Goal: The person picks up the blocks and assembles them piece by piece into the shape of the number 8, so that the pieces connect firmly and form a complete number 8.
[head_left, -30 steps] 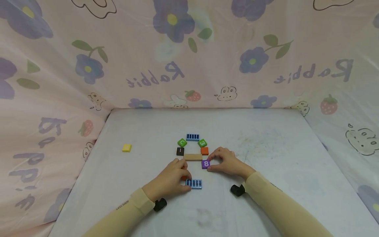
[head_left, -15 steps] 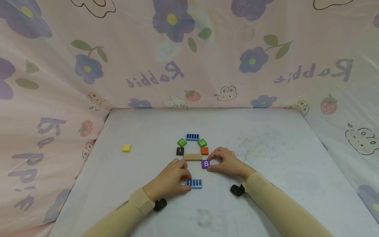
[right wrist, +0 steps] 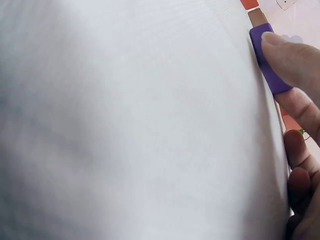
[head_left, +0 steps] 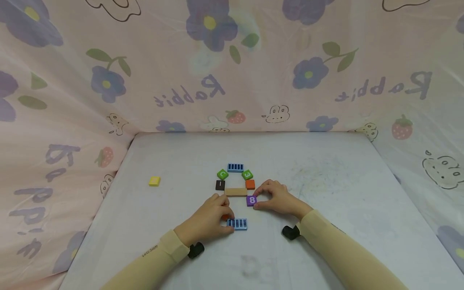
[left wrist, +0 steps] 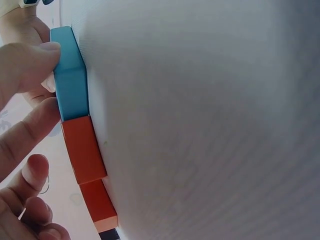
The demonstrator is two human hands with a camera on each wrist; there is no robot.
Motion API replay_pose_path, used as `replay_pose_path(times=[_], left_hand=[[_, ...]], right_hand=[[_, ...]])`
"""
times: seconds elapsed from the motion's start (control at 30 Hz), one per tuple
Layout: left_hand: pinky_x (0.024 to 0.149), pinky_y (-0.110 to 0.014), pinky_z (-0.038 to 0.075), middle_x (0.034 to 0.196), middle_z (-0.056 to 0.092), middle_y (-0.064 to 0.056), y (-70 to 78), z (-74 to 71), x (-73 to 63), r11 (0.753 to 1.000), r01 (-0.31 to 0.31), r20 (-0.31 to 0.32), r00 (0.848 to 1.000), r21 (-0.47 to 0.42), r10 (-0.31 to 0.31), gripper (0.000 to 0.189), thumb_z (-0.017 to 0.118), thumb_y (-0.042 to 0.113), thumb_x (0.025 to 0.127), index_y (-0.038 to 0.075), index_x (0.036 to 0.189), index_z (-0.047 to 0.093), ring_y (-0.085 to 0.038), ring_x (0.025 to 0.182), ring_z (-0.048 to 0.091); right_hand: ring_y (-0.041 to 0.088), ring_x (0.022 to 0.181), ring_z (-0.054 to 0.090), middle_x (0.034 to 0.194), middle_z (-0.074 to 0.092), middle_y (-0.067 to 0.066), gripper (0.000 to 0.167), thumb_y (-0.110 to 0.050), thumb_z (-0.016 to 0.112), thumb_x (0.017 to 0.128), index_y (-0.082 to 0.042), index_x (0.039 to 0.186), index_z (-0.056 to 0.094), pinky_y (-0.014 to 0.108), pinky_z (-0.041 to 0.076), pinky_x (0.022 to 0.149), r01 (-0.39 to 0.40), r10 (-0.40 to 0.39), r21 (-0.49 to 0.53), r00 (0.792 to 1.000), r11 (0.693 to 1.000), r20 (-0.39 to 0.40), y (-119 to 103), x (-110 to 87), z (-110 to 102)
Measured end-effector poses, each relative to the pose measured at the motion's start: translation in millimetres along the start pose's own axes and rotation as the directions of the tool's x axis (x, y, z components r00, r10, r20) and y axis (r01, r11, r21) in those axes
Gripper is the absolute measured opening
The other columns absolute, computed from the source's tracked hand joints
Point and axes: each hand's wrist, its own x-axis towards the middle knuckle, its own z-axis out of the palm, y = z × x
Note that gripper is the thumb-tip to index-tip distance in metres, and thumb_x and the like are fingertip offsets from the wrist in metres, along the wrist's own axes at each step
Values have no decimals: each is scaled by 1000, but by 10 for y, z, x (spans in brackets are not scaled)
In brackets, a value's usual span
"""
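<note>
My left hand (head_left: 210, 215) pinches the left end of a light blue block (head_left: 237, 224) with dark stripes, lying flat on the table. In the left wrist view its thumb lies on the blue block's side (left wrist: 73, 90), and an orange block (left wrist: 84, 150) abuts that block. Behind the orange block comes a second one (left wrist: 98, 202). From the head, the left fingers mostly cover these. My right hand (head_left: 277, 197) pinches a purple tile (head_left: 251, 200) marked 8 between thumb and index finger. Just beyond the tile lies a plain wooden block (head_left: 235, 192).
Farther back lie a black tile (head_left: 220, 185), an orange-red tile (head_left: 250, 184), two green tiles (head_left: 222, 174) marked C and 3, and another striped blue block (head_left: 235, 167). A yellow tile (head_left: 154, 181) sits apart at left. Patterned cloth (head_left: 239, 80) walls the white table (head_left: 326, 173).
</note>
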Motion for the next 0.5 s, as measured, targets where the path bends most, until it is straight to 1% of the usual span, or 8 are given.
replay_pose_path(times=[0.5], left_hand=[[73,-24,37,95,44,11,-12,-2,8,1000,-6,-1,1000,-7,6,30,79,45,77,21,96,74,-10,87,38]], right_hand=[[16,111,42,111,53,-12,28,-50,80,74,-40,97,67,43,21,90,12,-12,0,1000,1000,-4,13,3,-3]])
